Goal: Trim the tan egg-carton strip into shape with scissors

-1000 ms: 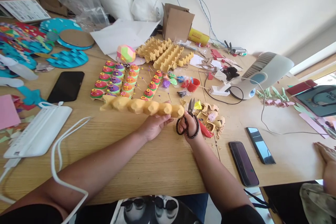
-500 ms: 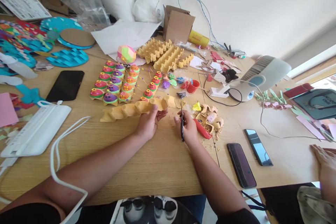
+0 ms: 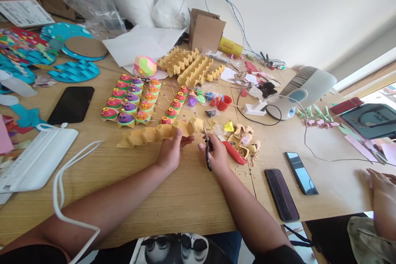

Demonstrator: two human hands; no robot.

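My left hand [image 3: 172, 151] is closed around a long strip of yellow egg carton [image 3: 148, 135], thumb on the near side. The strip lies level above the table, its right end by my right hand [image 3: 216, 152]. In that hand is a pair of dark-handled scissors [image 3: 208, 154], blades pointing away from me at the strip's right end. Whether the blades touch the carton is hard to tell. Behind the strip stand rows of painted carton cups with faces: red ones [image 3: 113, 102], purple ones [image 3: 131, 95], orange ones [image 3: 148, 101] and another red row [image 3: 175, 107].
Carton scraps [image 3: 247, 142] and a red curved object [image 3: 234, 153] lie right of my hand. Uncut egg cartons [image 3: 194, 68] are at the back. Two phones [image 3: 282, 194], a white fan [image 3: 309, 90], a power bank [image 3: 40, 159] with a looping cable and another person's hand [image 3: 382, 189] surround the workspace.
The scissors have shifted left and their blades now meet the strip's right end, where they stood just beside it. The whole view has swung slightly.
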